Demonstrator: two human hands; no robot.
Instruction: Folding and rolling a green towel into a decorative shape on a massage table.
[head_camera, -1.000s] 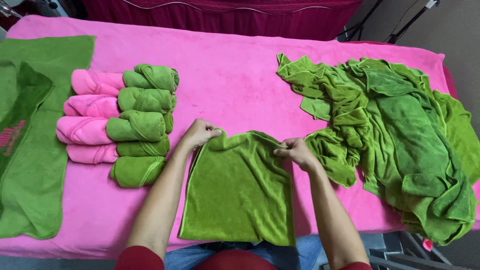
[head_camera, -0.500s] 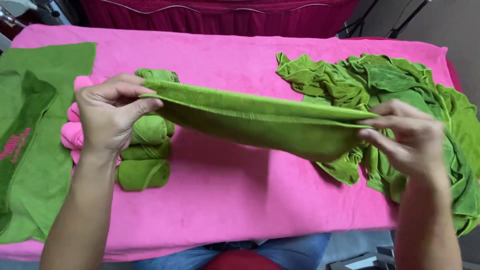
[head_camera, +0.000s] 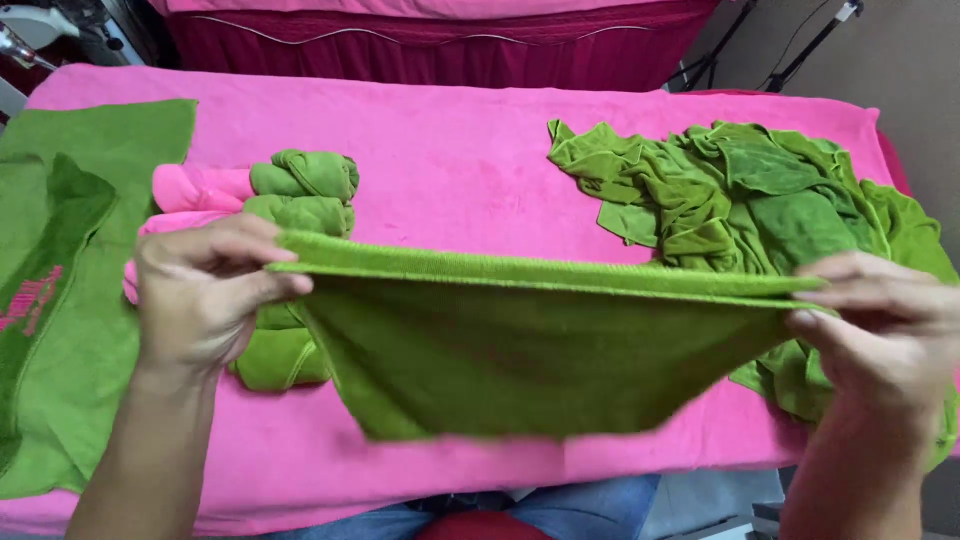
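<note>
I hold a green towel (head_camera: 520, 350) stretched out in the air over the pink-covered table (head_camera: 470, 150). My left hand (head_camera: 205, 295) pinches its left top corner. My right hand (head_camera: 880, 320) pinches its right top corner. The cloth hangs down between them, its lower edge blurred. To the left, partly behind my left hand, lie rolled green towels (head_camera: 305, 190) and rolled pink towels (head_camera: 190, 190) in rows.
A heap of loose green towels (head_camera: 740, 190) covers the table's right side. A large flat green towel (head_camera: 70, 290) with pink lettering lies at the far left. A dark red skirted surface (head_camera: 450, 40) stands behind the table. My legs show below the near edge.
The towel lay flat on the table a second ago. Both hands lifted it by its corners, pulled it taut, and it now hangs lower and opened out toward me.
</note>
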